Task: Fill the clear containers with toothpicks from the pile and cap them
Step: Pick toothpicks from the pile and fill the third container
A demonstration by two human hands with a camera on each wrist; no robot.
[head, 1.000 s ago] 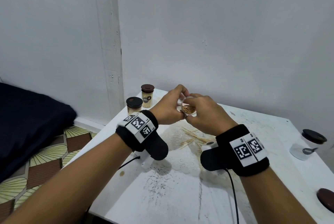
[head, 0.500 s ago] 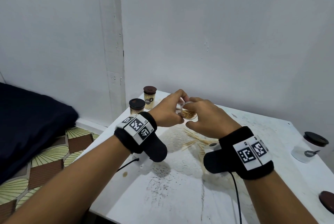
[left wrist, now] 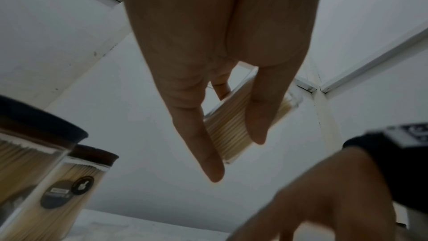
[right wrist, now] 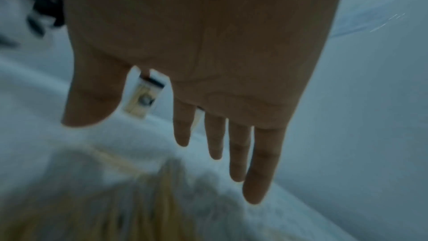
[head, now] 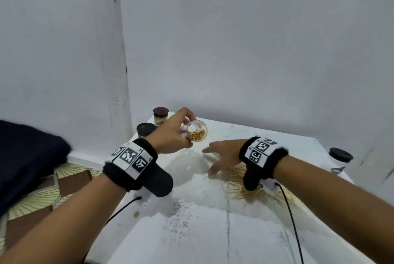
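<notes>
Your left hand (head: pixel 170 133) grips the tilted, part-filled clear container (head: pixel 195 131) above the table; right hand (head: pixel 221 157) hangs spread, empty, over the toothpick pile (head: pixel 241 187). Sticks are light, slippery; pinch a bundle mid-length.

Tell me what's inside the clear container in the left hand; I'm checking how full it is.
Toothpicks fill part of the clear container; its upper part looks empty. The left hand's fingers cover its far end.
</notes>
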